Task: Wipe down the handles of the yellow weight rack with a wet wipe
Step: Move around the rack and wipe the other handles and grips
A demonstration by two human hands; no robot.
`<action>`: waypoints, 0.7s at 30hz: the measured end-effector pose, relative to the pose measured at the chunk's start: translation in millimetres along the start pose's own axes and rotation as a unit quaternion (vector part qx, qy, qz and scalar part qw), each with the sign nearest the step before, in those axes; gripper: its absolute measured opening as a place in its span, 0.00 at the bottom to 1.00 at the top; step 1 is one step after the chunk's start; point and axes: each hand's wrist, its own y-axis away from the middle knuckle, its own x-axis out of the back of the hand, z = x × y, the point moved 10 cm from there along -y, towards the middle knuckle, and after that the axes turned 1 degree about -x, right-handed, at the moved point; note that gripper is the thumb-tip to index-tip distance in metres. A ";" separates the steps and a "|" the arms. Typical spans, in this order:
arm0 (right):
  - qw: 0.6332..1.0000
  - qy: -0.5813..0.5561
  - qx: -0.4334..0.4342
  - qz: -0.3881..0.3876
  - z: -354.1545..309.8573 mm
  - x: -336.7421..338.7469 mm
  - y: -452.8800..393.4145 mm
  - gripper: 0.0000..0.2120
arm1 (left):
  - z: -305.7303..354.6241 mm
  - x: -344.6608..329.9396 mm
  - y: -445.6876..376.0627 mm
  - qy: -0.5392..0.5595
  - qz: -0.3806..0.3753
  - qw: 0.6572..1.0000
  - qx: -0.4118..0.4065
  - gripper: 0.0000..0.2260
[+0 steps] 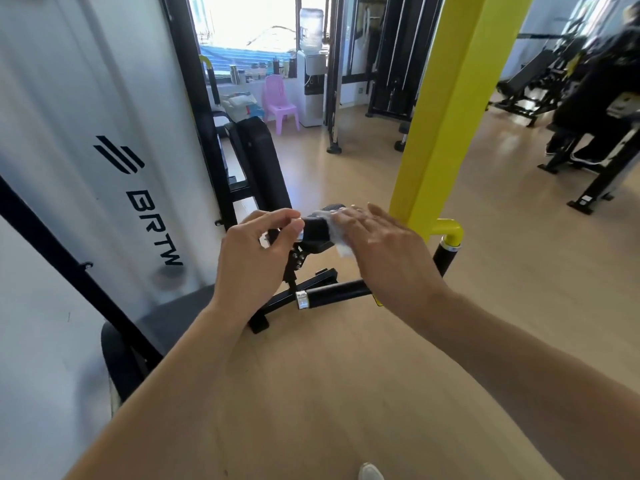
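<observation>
Yellow weight rack [446, 109]: square-section upright painted bright yellow, rising just behind the right hand [381, 244]. Black handles with chrome collars stick out of it low down. Three handles visible: one between the two hands [317, 230], one below the hands [332, 294], one past the right hand's outer edge on a yellow elbow [445, 258].

Wet wipe [341, 237]: white, crumpled, pressed flat onto the upper handle under the right hand's extended fingers. Left hand [256, 251] pinches that handle's free end with thumb and fingertips, other fingers curled.

Floor [346, 375]: light wood-look, under both forearms. Frosted white panel marked BRTW [104, 150] stands left of the left hand, black frame alongside. Black padded bench [259, 161] beyond the left hand.

Further back: one purple plastic chair [278, 102], one water dispenser [311, 71] by a bright window, black gym machines beyond the right hand, one dark-clothed person [595, 98] seated there.
</observation>
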 end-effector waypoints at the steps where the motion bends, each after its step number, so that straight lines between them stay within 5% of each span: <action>1: 0.999 -0.038 0.022 -0.008 -7.0 -3.1 -2.1 0.19 | 1.1 -0.1 0.3 0.000 -0.001 1.000 -0.004 0.08; 6: 0.991 -0.121 0.002 -0.055 -0.9 -14.4 -17.5 0.22 | 1.7 1.9 2.0 0.006 -0.006 1.000 -0.008 0.07; 12: 1.000 0.008 0.022 -0.008 -9.0 0.9 -19.8 0.21 | 0.2 -3.1 1.1 0.005 0.012 1.000 -0.006 0.07; 18: 0.995 0.055 0.040 -0.068 -16.0 -12.7 -24.9 0.24 | 0.6 -0.4 3.5 -0.006 0.028 1.000 -0.004 0.07; 21: 0.979 0.167 0.026 -0.112 9.3 -11.7 -14.5 0.20 | 0.2 0.7 5.1 -0.004 0.031 1.000 0.002 0.08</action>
